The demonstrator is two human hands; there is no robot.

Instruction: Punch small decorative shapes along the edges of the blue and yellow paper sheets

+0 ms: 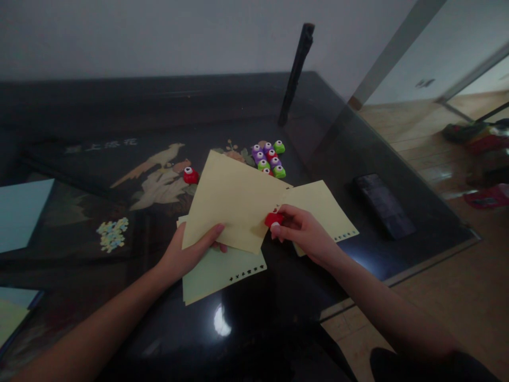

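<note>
The left hand point(186, 254) is clamped on the lower corner of a pale yellow sheet of paper point(234, 201), thumb on top and fingers beneath, holding it tilted above the counter; the right hand point(302, 233) is closed round a small red paper punch point(273, 218), which bites the right edge of that sheet, thumb pressing on top; the two hands sit well apart, one at each lower corner of the sheet.

Beneath the held sheet, at 6 o'clock from it, lies a pale green sheet with a row of punched shapes along its lower edge point(218, 273); at 3 o'clock, under the right hand, lies a second yellow sheet with a punched border point(326, 209); both rest flat on the glossy black counter with a painted bird and flower design point(358, 148).

At 12 o'clock from the right hand stands a tight cluster of small purple, green and red punches point(268, 158); at 10 o'clock from the held sheet a lone red punch point(191, 175) sits apart; at 9 o'clock of the left hand is a little heap of pastel paper cut-outs point(113, 233); a dark phone point(384, 204) lies at 3 o'clock near the counter's edge; a black upright rod point(296, 74) rises at 12 o'clock; a light blue sheet point(22, 212) lies at the far 9 o'clock.
</note>
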